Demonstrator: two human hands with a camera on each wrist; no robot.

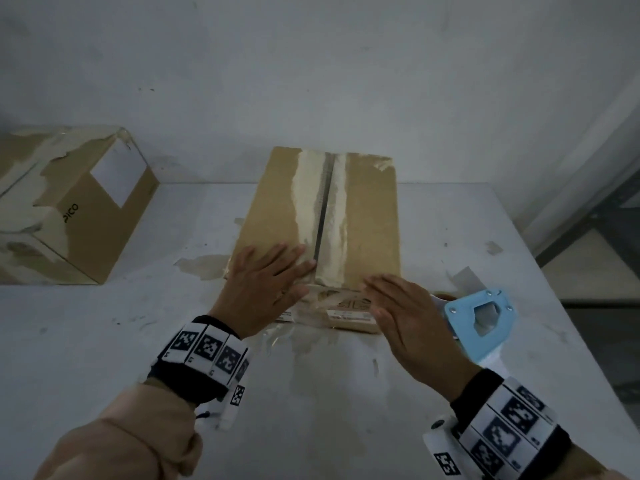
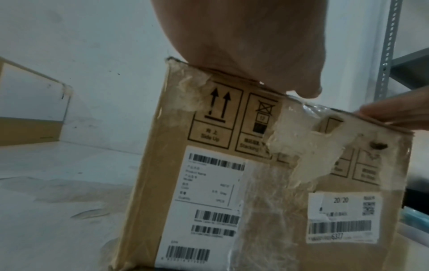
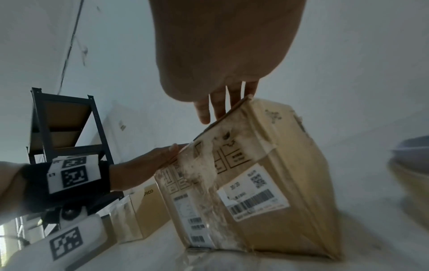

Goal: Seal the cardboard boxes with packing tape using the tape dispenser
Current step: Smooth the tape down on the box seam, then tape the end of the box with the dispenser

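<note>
Two beige sleeves with black wristbands carrying square-patterned white marker blocks fill the near edge of the head view. The left hand (image 1: 266, 285) lies flat, fingers straight and spread, on the near end of the cardboard box (image 1: 370, 216), grasping nothing. The right hand (image 1: 405, 320) is also flat and released, fingertips at the box's near top edge. The box stands mid-worktop (image 1: 104, 341), its top seam flanked by pale torn strips; the front bears barcode labels and crinkled clear tape. The blue plastic tape dispenser (image 1: 481, 317) lies just right, partly hidden by the right hand. A second torn box (image 1: 86, 216), cut off, sits far left.
</note>
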